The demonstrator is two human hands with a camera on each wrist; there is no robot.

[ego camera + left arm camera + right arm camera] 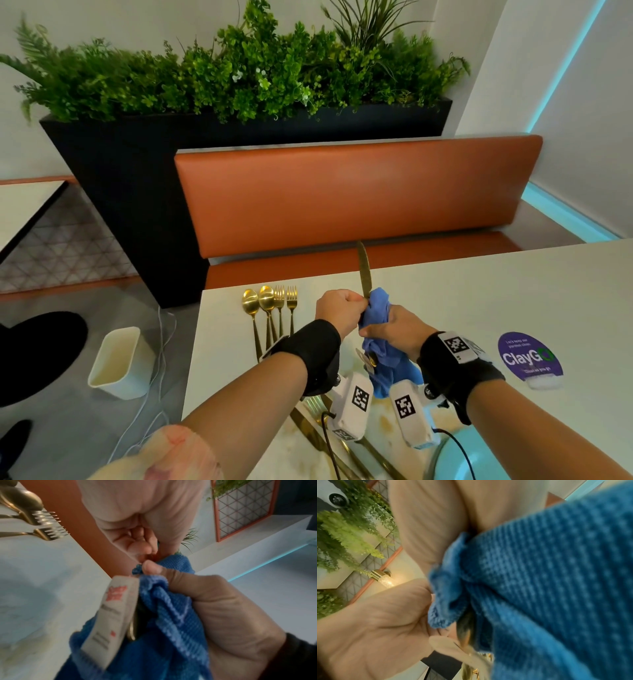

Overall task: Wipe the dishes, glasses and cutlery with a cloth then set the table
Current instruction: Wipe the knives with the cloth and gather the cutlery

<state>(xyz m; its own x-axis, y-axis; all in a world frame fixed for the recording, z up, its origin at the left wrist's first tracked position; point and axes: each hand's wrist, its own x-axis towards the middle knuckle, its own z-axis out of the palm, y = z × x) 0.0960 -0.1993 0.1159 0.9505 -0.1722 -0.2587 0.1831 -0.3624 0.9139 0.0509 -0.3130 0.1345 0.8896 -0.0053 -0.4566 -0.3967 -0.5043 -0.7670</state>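
Observation:
A gold knife (364, 270) is held blade-up above the white table (479, 301). My left hand (356, 303) pinches it just below the blade. Close beneath, my right hand (373, 330) grips a blue cloth (390, 370) bunched round the knife's handle. The left wrist view shows the right thumb pressed on the cloth (171, 628), its white label (111, 615) hanging free and a bit of gold handle (132, 632) inside. In the right wrist view the cloth (556, 574) fills the frame over the handle (465, 626). Two gold spoons (258, 301) and two gold forks (286, 296) lie side by side at the table's far left.
More gold cutlery (342, 445) and a pale teal plate (479, 455) lie near the front edge under my wrists. A purple sticker (529, 356) is on the table to the right. An orange bench (342, 195) and black planter (120, 205) stand behind. A white bin (120, 363) sits on the floor.

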